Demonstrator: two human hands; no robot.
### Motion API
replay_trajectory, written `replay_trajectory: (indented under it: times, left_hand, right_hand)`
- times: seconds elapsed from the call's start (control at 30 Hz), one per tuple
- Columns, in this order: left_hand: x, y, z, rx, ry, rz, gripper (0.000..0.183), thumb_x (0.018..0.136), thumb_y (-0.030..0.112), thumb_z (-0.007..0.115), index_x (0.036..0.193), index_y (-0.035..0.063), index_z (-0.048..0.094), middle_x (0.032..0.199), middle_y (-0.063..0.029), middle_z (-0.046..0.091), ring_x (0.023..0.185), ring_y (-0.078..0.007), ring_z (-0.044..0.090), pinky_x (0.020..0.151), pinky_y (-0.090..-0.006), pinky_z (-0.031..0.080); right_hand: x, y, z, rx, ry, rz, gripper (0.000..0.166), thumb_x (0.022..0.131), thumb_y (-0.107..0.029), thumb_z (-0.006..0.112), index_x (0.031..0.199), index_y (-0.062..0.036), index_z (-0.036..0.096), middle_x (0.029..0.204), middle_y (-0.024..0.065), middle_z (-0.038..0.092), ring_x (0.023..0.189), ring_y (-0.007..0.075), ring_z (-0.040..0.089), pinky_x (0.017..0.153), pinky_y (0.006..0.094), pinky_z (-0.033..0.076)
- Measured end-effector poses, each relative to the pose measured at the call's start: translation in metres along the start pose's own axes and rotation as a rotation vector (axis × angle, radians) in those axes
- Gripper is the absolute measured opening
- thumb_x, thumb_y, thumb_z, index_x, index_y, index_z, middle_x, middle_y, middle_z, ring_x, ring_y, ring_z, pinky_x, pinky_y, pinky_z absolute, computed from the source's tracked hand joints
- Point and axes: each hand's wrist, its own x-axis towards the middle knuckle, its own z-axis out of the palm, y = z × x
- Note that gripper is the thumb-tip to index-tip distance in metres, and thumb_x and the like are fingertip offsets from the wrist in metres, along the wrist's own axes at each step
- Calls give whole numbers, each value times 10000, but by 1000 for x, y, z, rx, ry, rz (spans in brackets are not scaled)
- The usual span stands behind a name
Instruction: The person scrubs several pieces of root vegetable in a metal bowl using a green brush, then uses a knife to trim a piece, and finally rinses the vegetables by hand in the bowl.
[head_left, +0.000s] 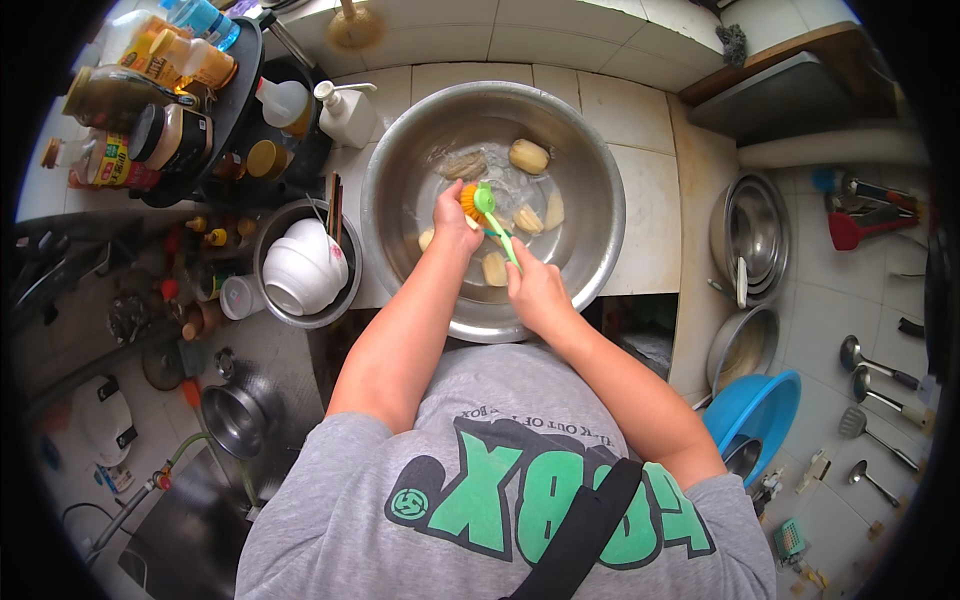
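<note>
A large stainless steel basin (390, 217) stands before me with some water in it. My right hand (541, 291) is closed around the green handle of a scrub brush (485, 199) with orange bristles. My left hand (454, 217) is at the brush head, its fingers around a pale piece, perhaps lotus root, mostly hidden by the hand and brush. Several pale root pieces lie in the basin, among them one at the upper right (529, 157) and one near the front (494, 269). A browner piece (462, 166) lies at the back.
Left of the basin stand a steel bowl (354, 289) with white bowls (300, 270) and chopsticks, a white pump bottle (346, 116) and a black rack (247, 97) of sauce bottles. At right are nested steel basins (752, 232) and a blue basin (772, 412).
</note>
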Motion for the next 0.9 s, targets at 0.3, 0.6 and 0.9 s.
replay_trajectory:
  times: [0.3,0.6,0.9]
  left_hand:
    - [-13,23,-1,-81,-255,-125,570,1056,481,347,1278,-6,544,1287,-179,604,1195,-326,580,1051,-436,449]
    - [-8,36,1,-70,-371,-166,718,1041,560,308,1444,-26,409,1431,-225,520,1279,-369,533,1104,-485,410]
    - [-9,5,40,531,-108,-120,758,1040,510,436,1591,33,226,1619,-144,284,1455,-314,347,1099,-484,413]
  right_hand:
    - [-9,-26,-36,37,-121,-63,308,955,-154,561,1248,-72,604,915,314,668,920,519,630,831,588,498]
    - [-3,-30,-27,-31,-136,-51,323,972,-176,537,1252,-28,598,866,343,659,873,531,645,826,592,514]
    - [52,17,-47,-375,128,14,382,985,-235,556,1342,-106,598,878,299,693,848,487,682,774,563,548]
